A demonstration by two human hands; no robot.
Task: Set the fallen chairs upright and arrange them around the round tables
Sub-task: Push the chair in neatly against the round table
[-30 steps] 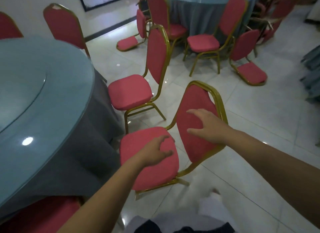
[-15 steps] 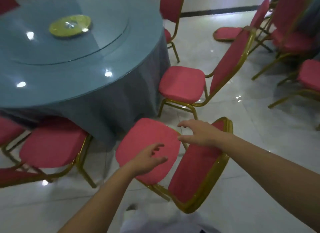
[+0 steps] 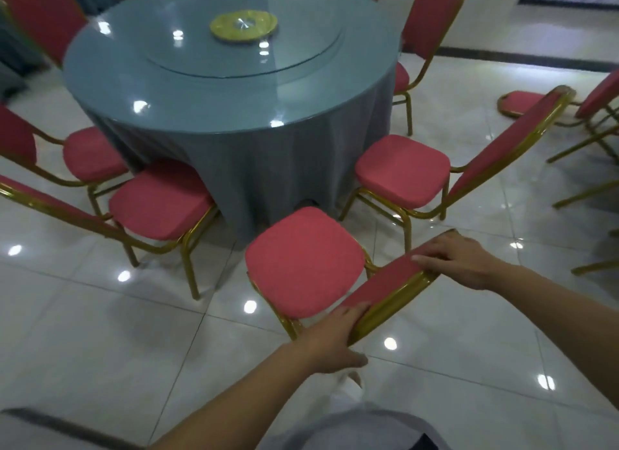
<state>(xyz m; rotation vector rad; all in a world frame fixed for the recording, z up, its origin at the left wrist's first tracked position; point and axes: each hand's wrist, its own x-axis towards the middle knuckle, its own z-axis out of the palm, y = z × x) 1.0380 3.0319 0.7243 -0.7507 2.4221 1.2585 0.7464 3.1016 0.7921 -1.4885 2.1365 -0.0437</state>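
Hands: two, both on the one chair (image 3: 303,265).
Left hand (image 3: 330,344): clamped on the low end of the backrest (image 3: 385,287), with the fingers on the red pad and the thumb (image 3: 356,360) behind the gold frame.
Right hand (image 3: 464,262): lay over the high end of the same backrest, its fingers (image 3: 425,257) nearly straight and close together along the pad. I could not see its thumb on my feed.
Chair: stood on its legs at the near side of the table (image 3: 207,97), seat toward the grey cloth (image 3: 261,174) and just beside it, back leaning toward the camera.
Neighbours: right neighbour (image 3: 402,168) and left neighbour (image 3: 160,201) both had their seats turned to the table, and the held chair sat between them.
Chairs at this table: I counted six plainly, the held one among them. Two red slivers at the top edge looked like more backs.
Fallen chair (image 3: 521,101): one, lying on the floor (image 3: 100,332) at the right, well apart from the table.
Other chairs: at the right edge I made out a red back (image 3: 599,94) and several gold legs. I could not tell how many chairs they made.
Tables: one round table in view, carrying one glass turntable (image 3: 301,57) and one yellow disc (image 3: 244,25) at its middle.
Floor: glossy pale tiles with lamp glints.
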